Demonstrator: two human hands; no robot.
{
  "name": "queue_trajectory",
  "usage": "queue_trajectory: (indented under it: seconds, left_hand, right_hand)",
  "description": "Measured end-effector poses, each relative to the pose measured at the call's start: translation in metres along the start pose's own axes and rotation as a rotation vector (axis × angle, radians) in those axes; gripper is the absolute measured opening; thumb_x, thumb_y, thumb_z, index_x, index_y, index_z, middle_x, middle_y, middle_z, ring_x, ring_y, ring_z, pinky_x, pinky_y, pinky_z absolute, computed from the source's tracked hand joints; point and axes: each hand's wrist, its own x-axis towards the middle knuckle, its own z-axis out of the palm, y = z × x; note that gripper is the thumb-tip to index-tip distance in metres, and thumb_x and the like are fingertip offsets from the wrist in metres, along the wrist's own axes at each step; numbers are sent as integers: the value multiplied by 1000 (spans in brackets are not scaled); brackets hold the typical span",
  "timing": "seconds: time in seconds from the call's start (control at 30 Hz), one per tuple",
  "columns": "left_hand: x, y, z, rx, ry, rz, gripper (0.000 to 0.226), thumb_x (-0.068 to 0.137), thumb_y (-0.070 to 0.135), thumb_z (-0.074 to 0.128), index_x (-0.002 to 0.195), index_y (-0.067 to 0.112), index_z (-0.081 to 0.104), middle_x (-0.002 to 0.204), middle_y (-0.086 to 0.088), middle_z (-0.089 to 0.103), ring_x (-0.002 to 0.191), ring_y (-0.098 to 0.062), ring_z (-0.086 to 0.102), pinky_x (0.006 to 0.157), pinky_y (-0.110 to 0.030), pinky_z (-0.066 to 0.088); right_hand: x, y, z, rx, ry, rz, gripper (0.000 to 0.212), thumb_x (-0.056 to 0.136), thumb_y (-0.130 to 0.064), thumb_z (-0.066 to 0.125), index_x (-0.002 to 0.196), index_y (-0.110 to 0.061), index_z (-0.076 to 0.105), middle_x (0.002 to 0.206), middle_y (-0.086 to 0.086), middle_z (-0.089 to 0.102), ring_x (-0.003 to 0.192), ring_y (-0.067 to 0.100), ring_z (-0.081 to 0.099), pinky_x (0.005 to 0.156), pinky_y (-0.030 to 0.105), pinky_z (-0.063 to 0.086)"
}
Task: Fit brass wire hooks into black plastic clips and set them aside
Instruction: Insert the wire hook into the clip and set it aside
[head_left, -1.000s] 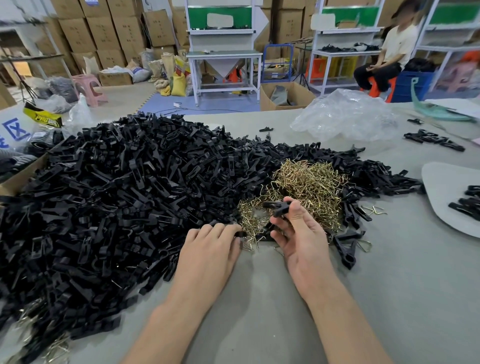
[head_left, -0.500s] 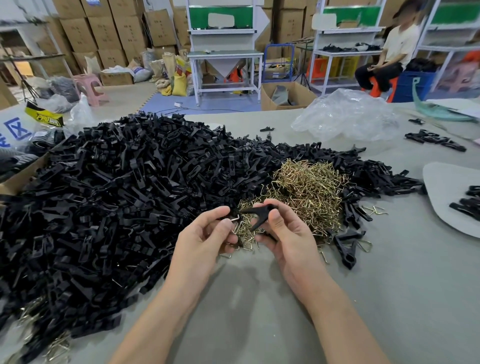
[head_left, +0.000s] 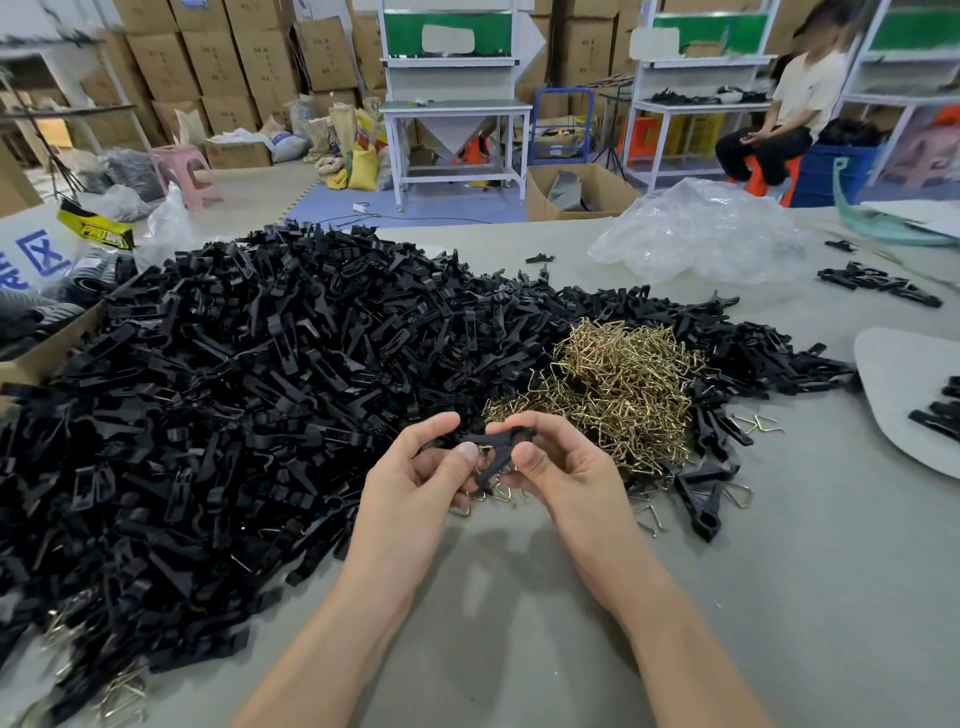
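Black clip (head_left: 493, 447) — pinched between left hand (head_left: 421, 478) and right hand (head_left: 561, 467) — above table (head_left: 519, 597).

Thumbs of the left hand (head_left: 415, 483) and right hand (head_left: 563, 467) cover much of the black clip (head_left: 493, 440); whether anything is fitted in it cannot be told. The clip heap (head_left: 234, 389) runs off the left edge, the pale board (head_left: 904, 384) off the right.

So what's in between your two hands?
One black plastic clip, pinched at either end by the left hand and the right hand, above a few loose brass hooks on the table. The head view shows it.
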Motion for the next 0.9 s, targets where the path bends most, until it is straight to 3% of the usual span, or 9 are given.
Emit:
queue_trajectory:
  seconds: [0.1, 0.17, 0.27, 0.33, 0.4, 0.57, 0.67, 0.77, 0.9]
  left_hand:
    - [-2, -11, 5, -30, 39, -64, 17, 97, 15, 62, 111, 19, 72, 83, 0, 75, 65, -8, 60, 64, -20, 50]
    - [-3, -15, 8, -63, 26, -115, 19, 97, 23, 63, 113, 21, 72, 88, 5, 76, 73, -4, 65, 65, -17, 51]
    - [-3, -18, 8, -38, -26, -136, 53, 79, 52, 75, 126, 32, 62, 107, 13, 74, 102, -4, 69, 91, -29, 55]
    - [-1, -16, 7, 26, -55, -131, 70, 65, 64, 77, 127, 38, 59, 104, 5, 73, 106, -14, 69, 99, -42, 52]
    - [2, -15, 4, 16, -89, -137, 63, 61, 60, 81, 118, 39, 64, 98, -7, 70, 99, -22, 70, 94, -42, 54]
    - [5, -13, -3, -56, -196, -170, 35, 61, 47, 83, 90, 34, 69, 84, -11, 63, 73, -19, 58, 64, -30, 47]
    - [6, -14, -6, -17, -234, -160, 43, 65, 49, 82, 105, 38, 69, 89, -17, 66, 79, -22, 62, 72, -37, 52]
    - [6, -16, -9, 84, -255, -133, 47, 71, 54, 78, 115, 43, 67, 102, -25, 68, 91, -31, 65, 95, -55, 50]
    - [5, -17, -9, 199, -224, -81, 50, 72, 55, 75, 119, 43, 67, 100, -1, 75, 96, -23, 69, 91, -42, 54]
  right_hand:
    - [-2, 3, -1, -168, -1, -49, 19, 94, -4, 66, 108, -15, 72, 101, 3, 76, 93, 28, 69, 85, 29, 56]
    - [-4, 3, 0, -231, -1, -64, 22, 92, -4, 68, 105, -21, 73, 99, -4, 76, 92, 16, 70, 83, 20, 53]
    - [-8, 4, 3, -295, -20, -73, 27, 89, -7, 72, 104, -29, 74, 98, -10, 76, 95, 5, 71, 81, 12, 49]
    - [-10, 5, 5, -356, -51, -105, 25, 90, -13, 73, 106, -33, 73, 100, -15, 76, 97, 4, 71, 83, 13, 50]
    - [-12, 4, 6, -390, -64, -119, 23, 91, -20, 74, 106, -37, 72, 100, -18, 76, 96, 2, 71, 81, 11, 50]
    - [-14, 8, 7, -545, -42, -132, 26, 86, -30, 78, 103, -48, 71, 102, -13, 72, 96, 4, 69, 81, 13, 49]
    - [-13, 10, 7, -560, -49, -115, 28, 84, -35, 78, 101, -55, 69, 102, -14, 69, 94, 3, 68, 82, 11, 48]
    - [-13, 13, 6, -596, -83, -108, 30, 85, -35, 78, 104, -56, 69, 97, -20, 65, 92, 6, 69, 85, 22, 53]
    - [-12, 14, 4, -606, -61, -98, 30, 83, -38, 79, 106, -54, 70, 101, -12, 64, 94, 2, 66, 85, 18, 51]
